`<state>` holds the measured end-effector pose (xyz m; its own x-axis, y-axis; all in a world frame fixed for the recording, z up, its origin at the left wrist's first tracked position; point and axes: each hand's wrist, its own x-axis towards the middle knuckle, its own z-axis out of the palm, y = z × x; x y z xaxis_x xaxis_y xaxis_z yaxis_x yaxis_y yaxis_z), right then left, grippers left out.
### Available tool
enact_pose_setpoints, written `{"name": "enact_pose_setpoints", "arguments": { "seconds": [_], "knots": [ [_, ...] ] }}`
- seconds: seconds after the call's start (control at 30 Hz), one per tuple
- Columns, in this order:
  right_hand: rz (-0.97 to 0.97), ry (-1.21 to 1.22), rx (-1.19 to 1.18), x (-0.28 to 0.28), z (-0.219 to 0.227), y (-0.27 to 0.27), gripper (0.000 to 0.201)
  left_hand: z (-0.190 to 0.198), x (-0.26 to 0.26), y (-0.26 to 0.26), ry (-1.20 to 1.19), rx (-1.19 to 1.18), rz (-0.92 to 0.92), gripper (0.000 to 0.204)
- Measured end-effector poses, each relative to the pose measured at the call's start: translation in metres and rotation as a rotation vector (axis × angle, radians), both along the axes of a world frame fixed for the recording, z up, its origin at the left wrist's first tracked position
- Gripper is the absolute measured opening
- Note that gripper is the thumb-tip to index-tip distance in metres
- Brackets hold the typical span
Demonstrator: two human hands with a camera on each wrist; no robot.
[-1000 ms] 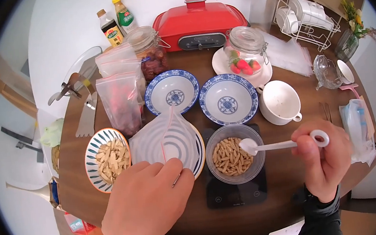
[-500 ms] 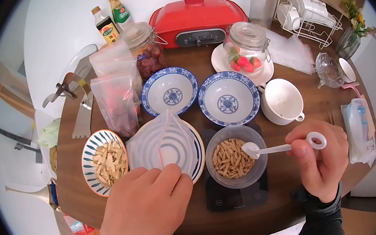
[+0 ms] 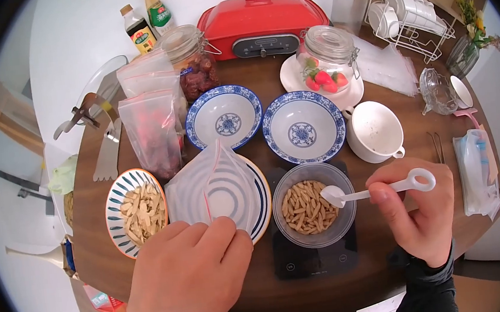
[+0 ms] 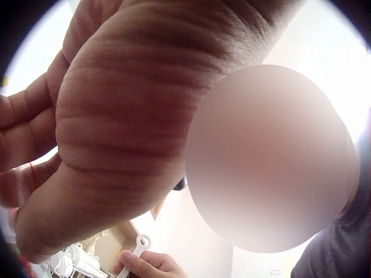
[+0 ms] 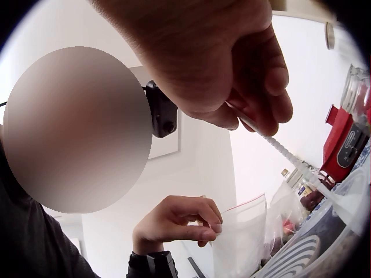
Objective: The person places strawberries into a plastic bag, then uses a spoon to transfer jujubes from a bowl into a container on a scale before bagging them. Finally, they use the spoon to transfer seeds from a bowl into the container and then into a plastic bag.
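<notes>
My left hand [image 3: 189, 276] pinches the edge of a clear zip-lock bag [image 3: 196, 188] with a red seal line. The bag leans over a blue-striped plate [image 3: 260, 185]; the right wrist view shows thumb and fingertips at its edge. In my right hand [image 3: 421, 212] is a white plastic measuring spoon [image 3: 368, 194], gripped along its ring-ended handle. The spoon's head hangs over the right side of a clear round tub [image 3: 350, 221] of short, pale brown sticks [image 3: 306, 208]. Beneath that tub lies a black kitchen scale [image 3: 315, 265].
An oval dish [image 3: 115, 229] of pale dried slices stands at the left. Behind are two blue-patterned bowls [image 3: 199, 125], a white two-handled cup [image 3: 374, 132], filled bags [image 3: 149, 135], glass jars [image 3: 328, 46] and a red electric cooker [image 3: 261, 19]. Tongs [image 3: 437, 147] lie at the right.
My right hand's fingers have shifted left along the spoon handle, closer to the tub. The left hand and bag have moved slightly left in view, along with the whole scene.
</notes>
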<state>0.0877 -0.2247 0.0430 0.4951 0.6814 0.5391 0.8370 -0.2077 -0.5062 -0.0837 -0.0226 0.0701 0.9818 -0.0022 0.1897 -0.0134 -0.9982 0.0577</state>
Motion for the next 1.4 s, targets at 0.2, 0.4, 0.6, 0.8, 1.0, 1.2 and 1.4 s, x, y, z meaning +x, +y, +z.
{"name": "enact_pose_setpoints", "arguments": {
  "seconds": [0.2,0.4,0.6,0.8,1.0,1.2,1.4],
  "knots": [
    [0.004,0.009,0.061,-0.002,-0.004,-0.003,0.008,0.003,-0.002,-0.003,-0.005,0.009,-0.009,0.021],
    [0.016,0.039,-0.015,-0.003,-0.005,-0.002,0.007,0.001,-0.004,-0.006,-0.027,0.043,0.0,0.02],
    [0.027,0.125,0.057,-0.007,-0.005,-0.004,0.006,0.002,-0.008,-0.002,0.036,0.058,-0.032,0.019],
    [-0.019,0.021,0.029,0.0,-0.006,-0.003,0.007,-0.001,-0.002,-0.002,0.053,0.057,-0.099,0.017],
    [0.033,0.053,0.099,0.0,-0.009,0.001,0.006,-0.004,0.004,-0.008,0.075,0.076,-0.109,0.017],
    [-0.044,0.044,0.013,-0.002,-0.01,0.002,0.006,-0.001,0.003,-0.008,0.077,0.089,-0.092,0.017],
    [-0.074,0.203,0.084,-0.001,-0.021,0.006,0.007,-0.002,0.003,-0.009,0.072,0.093,-0.11,0.017]
  ]
}}
